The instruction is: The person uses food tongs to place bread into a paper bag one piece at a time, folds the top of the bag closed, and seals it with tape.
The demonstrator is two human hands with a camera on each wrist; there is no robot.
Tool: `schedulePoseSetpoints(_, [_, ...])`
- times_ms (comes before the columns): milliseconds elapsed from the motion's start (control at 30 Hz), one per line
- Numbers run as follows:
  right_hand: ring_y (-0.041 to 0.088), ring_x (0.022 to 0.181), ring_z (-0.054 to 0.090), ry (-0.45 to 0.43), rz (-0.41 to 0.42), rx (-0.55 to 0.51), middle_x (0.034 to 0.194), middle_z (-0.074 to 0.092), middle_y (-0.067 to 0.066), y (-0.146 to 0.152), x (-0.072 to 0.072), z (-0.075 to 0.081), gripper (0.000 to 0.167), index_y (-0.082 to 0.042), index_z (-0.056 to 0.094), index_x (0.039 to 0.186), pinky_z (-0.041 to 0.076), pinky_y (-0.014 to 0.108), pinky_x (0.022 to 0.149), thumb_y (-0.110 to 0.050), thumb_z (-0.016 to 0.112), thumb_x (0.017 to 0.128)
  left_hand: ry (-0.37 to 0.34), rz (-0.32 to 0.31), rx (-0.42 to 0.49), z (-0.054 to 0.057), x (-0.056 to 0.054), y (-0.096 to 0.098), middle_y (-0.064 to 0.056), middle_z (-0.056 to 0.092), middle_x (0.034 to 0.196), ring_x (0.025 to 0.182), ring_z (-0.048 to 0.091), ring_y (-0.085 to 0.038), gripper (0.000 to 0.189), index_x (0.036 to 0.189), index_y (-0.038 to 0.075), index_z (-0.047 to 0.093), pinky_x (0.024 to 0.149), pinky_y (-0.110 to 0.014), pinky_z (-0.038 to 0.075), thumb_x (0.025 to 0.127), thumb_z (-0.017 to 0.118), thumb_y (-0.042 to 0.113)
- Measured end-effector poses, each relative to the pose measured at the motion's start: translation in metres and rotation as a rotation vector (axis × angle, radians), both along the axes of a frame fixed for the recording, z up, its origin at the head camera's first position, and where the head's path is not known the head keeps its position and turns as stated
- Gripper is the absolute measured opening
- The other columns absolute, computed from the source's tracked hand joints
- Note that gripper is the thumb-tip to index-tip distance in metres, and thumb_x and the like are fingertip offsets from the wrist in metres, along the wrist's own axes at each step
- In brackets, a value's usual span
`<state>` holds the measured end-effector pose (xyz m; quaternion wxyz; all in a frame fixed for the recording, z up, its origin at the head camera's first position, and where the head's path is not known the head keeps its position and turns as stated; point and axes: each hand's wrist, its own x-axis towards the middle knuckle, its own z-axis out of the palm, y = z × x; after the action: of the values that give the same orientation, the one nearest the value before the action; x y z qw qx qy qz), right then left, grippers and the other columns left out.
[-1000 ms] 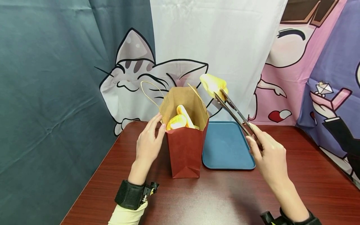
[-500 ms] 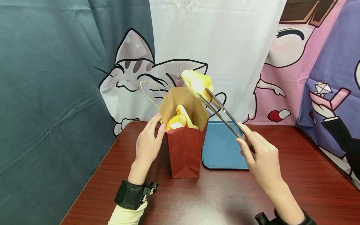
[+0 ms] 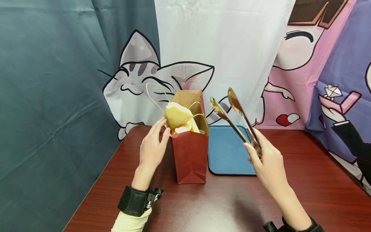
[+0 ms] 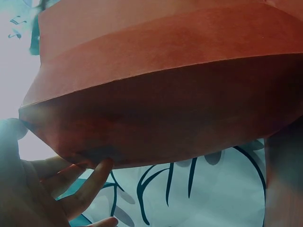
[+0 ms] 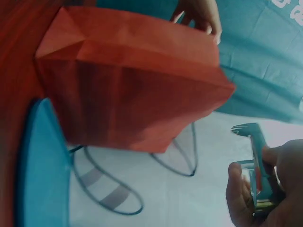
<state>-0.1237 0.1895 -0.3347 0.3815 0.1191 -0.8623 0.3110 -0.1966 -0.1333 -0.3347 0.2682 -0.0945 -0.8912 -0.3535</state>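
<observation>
A red paper bag (image 3: 189, 158) stands upright on the table, its brown inside showing at the open top. Several yellow, bread-like pieces lie in it; the topmost piece (image 3: 177, 114) pokes up at the back left of the opening. My left hand (image 3: 152, 146) touches the bag's upper left side, thumb at the near corner and fingers fairly straight, as the left wrist view also shows. To the right of the bag, my right hand (image 3: 268, 161) grips metal tongs (image 3: 236, 119). The tongs' tips are spread apart, with nothing between them.
Behind and right of the bag lies a blue tray (image 3: 229, 151). Thin cord handles (image 3: 153, 93) stick up from the bag. A printed curtain (image 3: 232, 42) hangs behind the wooden table (image 3: 223, 206).
The yellow piece has moved left over the bag and left the tongs; it now sits in the bag's mouth. The tongs have opened and are back to the right. My left hand stays put.
</observation>
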Motion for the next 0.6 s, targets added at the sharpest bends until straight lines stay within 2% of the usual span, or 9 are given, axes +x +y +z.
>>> schedulePoseSetpoints(67, [-0.007,0.056,0.057,-0.090,-0.035,0.011,0.074,0.059,-0.004,0.006,-0.002,-0.006,0.038,-0.015,0.056,0.134,0.047,0.026,0.060,-0.024,0.064,0.098,-0.002,-0.001,-0.003,0.000,0.000,0.000,0.009,0.046,0.155,0.135,0.053,-0.026,0.052,0.147,0.025,0.050,0.101,-0.057,0.047,0.103,0.041,0.051])
schedulePoseSetpoints(167, [0.001,0.057,0.061,-0.258,-0.061,0.044,0.074,0.062,-0.001,0.016,-0.006,-0.018,0.040,-0.013,0.053,0.136,0.050,0.040,0.063,-0.032,0.058,0.101,-0.002,0.000,-0.005,0.000,0.000,0.001,0.010,0.046,0.155,0.135,0.054,-0.026,0.051,0.147,0.027,0.050,0.101,-0.056,0.048,0.103,0.041,0.051])
schedulePoseSetpoints(233, [0.010,0.063,0.064,-0.377,-0.073,0.081,0.076,0.065,0.003,0.022,-0.009,-0.027,0.045,-0.008,0.051,0.138,0.052,0.048,0.068,-0.034,0.056,0.102,0.000,0.001,-0.006,0.000,0.000,0.001,0.009,0.046,0.155,0.135,0.054,-0.026,0.050,0.147,0.027,0.050,0.101,-0.056,0.048,0.103,0.042,0.050])
schedulePoseSetpoints(300, [0.023,0.075,0.068,-0.497,-0.078,0.130,0.088,0.070,0.013,0.029,-0.013,-0.037,0.051,-0.002,0.049,0.140,0.052,0.055,0.074,-0.036,0.054,0.102,0.001,0.002,-0.006,0.000,0.000,0.001,0.009,0.047,0.154,0.135,0.054,-0.026,0.050,0.147,0.027,0.051,0.101,-0.056,0.048,0.103,0.042,0.050])
schedulePoseSetpoints(400, [0.036,0.091,0.067,-0.634,-0.076,0.201,0.107,0.069,0.025,0.036,-0.018,-0.051,0.056,0.005,0.049,0.138,0.052,0.060,0.079,-0.036,0.055,0.101,0.001,0.002,-0.005,0.000,0.000,0.001,0.009,0.047,0.154,0.135,0.054,-0.026,0.050,0.147,0.026,0.051,0.101,-0.056,0.048,0.103,0.042,0.049])
schedulePoseSetpoints(467, [0.037,0.093,0.067,-0.697,-0.066,0.234,0.114,0.067,0.029,0.039,-0.021,-0.059,0.055,0.007,0.051,0.136,0.053,0.058,0.078,-0.035,0.056,0.101,0.000,0.005,-0.003,0.001,0.000,0.001,0.009,0.046,0.154,0.135,0.054,-0.025,0.050,0.147,0.027,0.051,0.101,-0.056,0.048,0.103,0.042,0.049])
schedulePoseSetpoints(600, [0.032,0.086,0.067,-0.764,-0.064,0.280,0.106,0.068,0.026,0.042,-0.027,-0.071,0.051,0.008,0.054,0.130,0.054,0.054,0.072,-0.032,0.059,0.099,-0.003,-0.006,0.011,0.000,-0.001,0.000,0.009,0.045,0.156,0.138,0.050,-0.026,0.049,0.148,0.027,0.049,0.105,-0.057,0.045,0.104,0.042,0.048])
